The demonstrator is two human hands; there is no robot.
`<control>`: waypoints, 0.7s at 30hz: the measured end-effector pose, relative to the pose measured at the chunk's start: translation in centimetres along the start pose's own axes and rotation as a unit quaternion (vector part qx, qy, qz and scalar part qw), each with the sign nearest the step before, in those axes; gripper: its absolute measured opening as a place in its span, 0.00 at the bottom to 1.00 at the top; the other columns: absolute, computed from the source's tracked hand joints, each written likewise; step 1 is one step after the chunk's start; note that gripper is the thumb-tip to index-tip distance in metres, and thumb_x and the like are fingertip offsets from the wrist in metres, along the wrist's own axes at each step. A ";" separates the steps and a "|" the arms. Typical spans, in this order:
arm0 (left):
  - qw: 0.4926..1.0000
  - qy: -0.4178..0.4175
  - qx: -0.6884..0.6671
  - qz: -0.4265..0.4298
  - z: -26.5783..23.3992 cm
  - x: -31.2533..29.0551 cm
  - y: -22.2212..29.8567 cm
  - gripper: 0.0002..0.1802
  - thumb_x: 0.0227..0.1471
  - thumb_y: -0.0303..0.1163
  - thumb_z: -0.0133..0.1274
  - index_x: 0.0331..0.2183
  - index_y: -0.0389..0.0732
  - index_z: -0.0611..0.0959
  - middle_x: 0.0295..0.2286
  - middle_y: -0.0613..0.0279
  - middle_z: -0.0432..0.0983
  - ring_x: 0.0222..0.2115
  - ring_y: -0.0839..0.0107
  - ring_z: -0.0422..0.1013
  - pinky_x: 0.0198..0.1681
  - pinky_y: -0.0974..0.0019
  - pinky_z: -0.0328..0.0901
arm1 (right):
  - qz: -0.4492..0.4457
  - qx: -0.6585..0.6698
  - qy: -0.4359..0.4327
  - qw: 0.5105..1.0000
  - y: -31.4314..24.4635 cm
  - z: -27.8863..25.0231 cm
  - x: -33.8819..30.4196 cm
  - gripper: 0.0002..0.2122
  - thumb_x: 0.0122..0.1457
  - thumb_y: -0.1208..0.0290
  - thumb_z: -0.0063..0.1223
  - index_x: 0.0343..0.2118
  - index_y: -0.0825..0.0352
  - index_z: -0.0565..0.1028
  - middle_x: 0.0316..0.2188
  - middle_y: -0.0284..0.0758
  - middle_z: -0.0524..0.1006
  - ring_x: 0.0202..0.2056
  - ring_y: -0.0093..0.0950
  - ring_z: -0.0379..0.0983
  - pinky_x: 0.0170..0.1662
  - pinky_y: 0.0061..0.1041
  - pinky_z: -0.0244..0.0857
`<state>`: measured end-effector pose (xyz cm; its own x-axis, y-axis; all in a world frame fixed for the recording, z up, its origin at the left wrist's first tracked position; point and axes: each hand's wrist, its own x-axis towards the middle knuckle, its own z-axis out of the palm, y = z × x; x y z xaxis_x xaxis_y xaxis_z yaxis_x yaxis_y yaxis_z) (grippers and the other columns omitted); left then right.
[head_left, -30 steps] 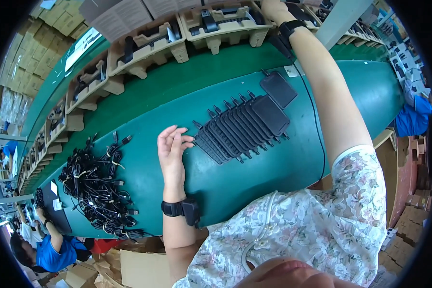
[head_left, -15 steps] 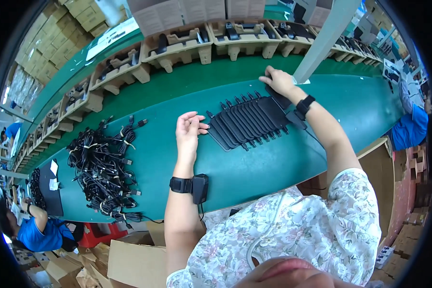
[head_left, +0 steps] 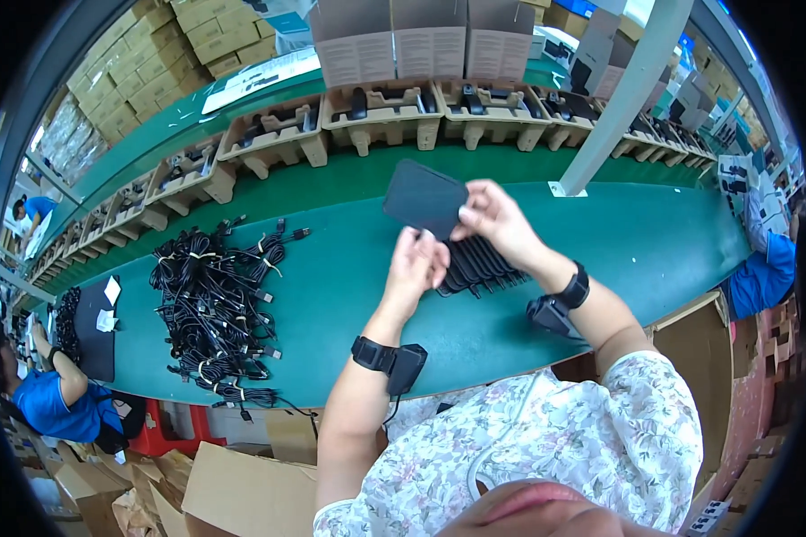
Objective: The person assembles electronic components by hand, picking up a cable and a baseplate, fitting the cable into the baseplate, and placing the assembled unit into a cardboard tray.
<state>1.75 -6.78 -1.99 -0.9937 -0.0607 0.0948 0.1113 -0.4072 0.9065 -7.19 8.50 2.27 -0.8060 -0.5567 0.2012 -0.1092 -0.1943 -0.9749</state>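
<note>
A flat black panel [head_left: 425, 199] with rounded corners is raised over the green table. My right hand [head_left: 500, 222] pinches its right edge, thumb on the near face. At the panel's lower edge, the curled fingers of my left hand [head_left: 415, 265] grip it too. Below the hands lies a row of similar black panels [head_left: 482, 268], overlapping each other and partly hidden by my hands and the raised panel. To the left is a big heap of black cables [head_left: 210, 304], bundled with ties and showing USB plugs.
Moulded cardboard trays [head_left: 381, 121] with black parts line the far side. A grey post [head_left: 622, 98] rises beyond my right hand. Tall cartons [head_left: 430, 40] stand behind the trays. Co-workers in blue sit at the far left [head_left: 63, 403] and right [head_left: 766, 277]. An open carton [head_left: 251, 488] lies below the table edge.
Both hands have come together, and a black panel is now lifted between them. The right hand moved left from the row's far end; the left moved right. The view has shifted slightly.
</note>
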 end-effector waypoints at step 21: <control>0.966 0.188 0.162 0.072 -5.2 1.2 -1.9 0.10 0.57 0.34 0.43 0.37 0.38 0.68 0.19 0.65 0.68 0.13 0.84 0.58 0.15 0.80 0.54 | -0.061 -0.366 0.281 0.885 0.4 -24.2 21.8 0.15 0.56 0.69 0.50 0.42 0.74 0.68 0.28 0.35 0.74 0.29 0.21 0.70 0.30 0.20 0.64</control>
<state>0.44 -10.80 -5.73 -0.8855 -0.4467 0.1276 0.1758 -0.0680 0.9821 -38.90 15.82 3.98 -0.9020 -0.0373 0.4302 -0.3967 0.4652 -0.7913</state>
